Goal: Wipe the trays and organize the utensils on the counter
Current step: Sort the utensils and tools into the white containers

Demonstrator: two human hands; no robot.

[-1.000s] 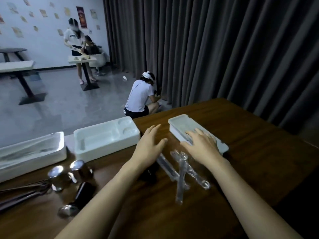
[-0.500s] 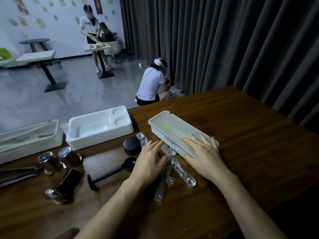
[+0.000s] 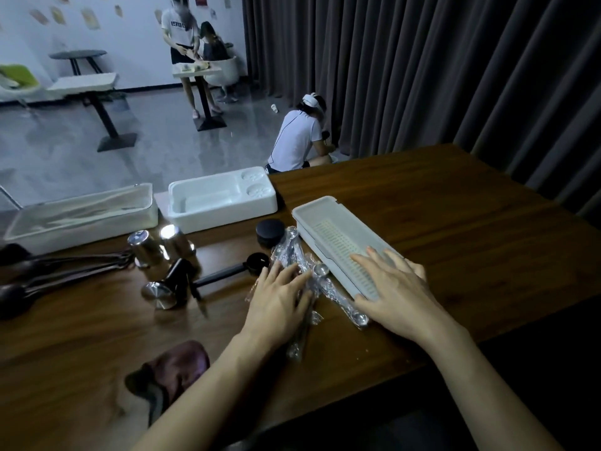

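A long grey slotted tray (image 3: 338, 236) lies slantwise on the brown wooden counter (image 3: 455, 242). My right hand (image 3: 395, 289) rests flat on its near end, fingers spread. Beside the tray lie several plastic-wrapped metal spoons (image 3: 320, 281). My left hand (image 3: 276, 299) lies flat on the wrapped spoons, fingers straight. A dark purple cloth (image 3: 172, 369) sits crumpled near the front edge, left of my left forearm.
A white moulded tray (image 3: 221, 198) and a long white tray (image 3: 81, 216) stand at the counter's far left edge. Metal cups (image 3: 162, 245), a black lid (image 3: 270, 231), a black scoop (image 3: 234, 268) and dark ladles (image 3: 65, 265) lie left. People are on the floor beyond.
My left hand has come down onto the wrapped spoons. My right hand has slid onto the grey tray's near end. The view has tilted down, so the purple cloth now shows.
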